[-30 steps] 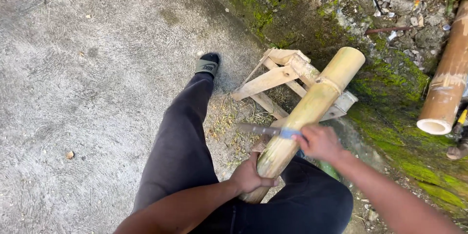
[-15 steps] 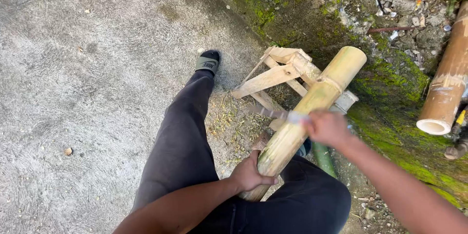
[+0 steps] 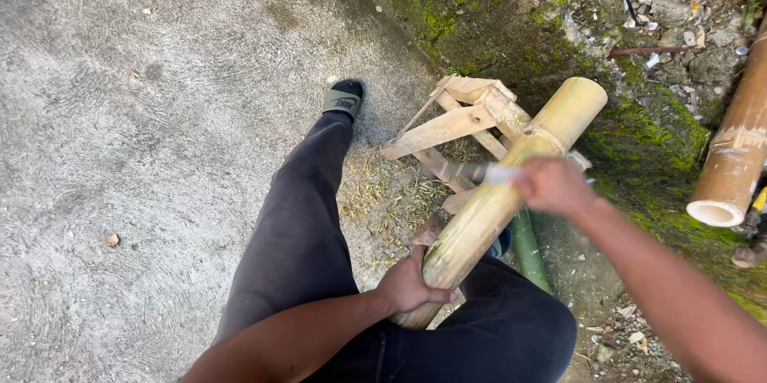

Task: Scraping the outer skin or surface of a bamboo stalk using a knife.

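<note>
A thick yellow-green bamboo pole (image 3: 511,183) lies slanted over a small wooden stand (image 3: 463,123), its cut end up at the right. My left hand (image 3: 407,283) grips the pole's lower end near my lap. My right hand (image 3: 551,185) is closed on the handle of a knife (image 3: 471,171), whose blurred blade lies across the pole's upper side, pointing left. My legs in black trousers stretch out to either side of the pole, the left foot in a black slipper (image 3: 343,99).
A second bamboo pole (image 3: 731,163) with an open end lies at the right. A mossy stone wall (image 3: 495,7) and rubble run along the top. Bamboo shavings (image 3: 383,191) litter the concrete ground (image 3: 144,151) under the stand. A thin green stalk (image 3: 529,247) lies beneath the pole.
My right hand has slid the knife up along the pole, away from me, towards the stand. My left hand has kept its hold on the lower end.
</note>
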